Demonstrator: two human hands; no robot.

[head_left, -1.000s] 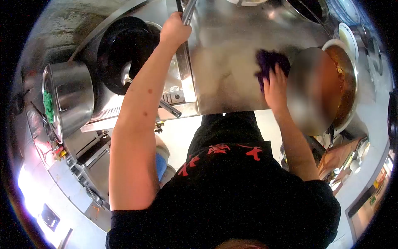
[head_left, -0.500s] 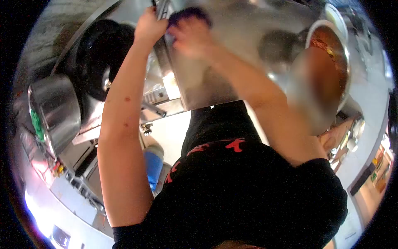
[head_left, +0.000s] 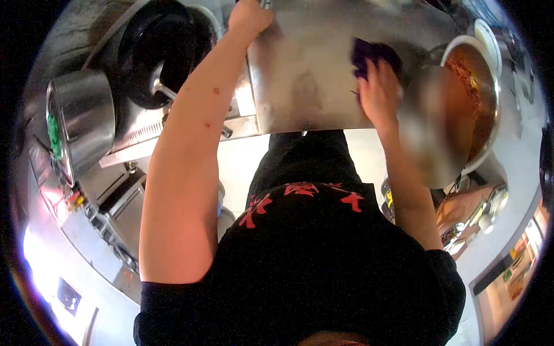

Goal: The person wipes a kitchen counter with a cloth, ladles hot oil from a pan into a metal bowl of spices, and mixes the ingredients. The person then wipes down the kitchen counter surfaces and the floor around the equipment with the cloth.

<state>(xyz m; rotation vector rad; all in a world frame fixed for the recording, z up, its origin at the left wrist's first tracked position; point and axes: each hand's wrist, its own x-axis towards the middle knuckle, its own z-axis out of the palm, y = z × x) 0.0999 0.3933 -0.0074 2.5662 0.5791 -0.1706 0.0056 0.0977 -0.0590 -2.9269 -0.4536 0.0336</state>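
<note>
At the top, left of centre, my left hand (head_left: pixel 250 18) is closed round a metal handle (head_left: pixel 265 4), most of which lies outside the view. My right hand (head_left: pixel 380 92) presses a dark purple cloth (head_left: pixel 375 56) against the steel counter (head_left: pixel 311 75), its fingers over the cloth's lower part. Just right of that hand stands a large metal pot (head_left: pixel 495 109) with reddish-brown contents, partly covered by a blurred patch. Under my left forearm, a metal ladle (head_left: pixel 158 81) rests in a black wok (head_left: pixel 153 52).
A tall steel pot (head_left: pixel 89 124) with a green item (head_left: pixel 53 136) at its rim stands at the far left. White-rimmed plates (head_left: pixel 487 43) are at the upper right. The counter's front edge runs close to my body.
My right hand swept the cloth left towards my left hand, then back right beside the large pot. The view has shifted too. My left hand keeps its hold on the handle.
</note>
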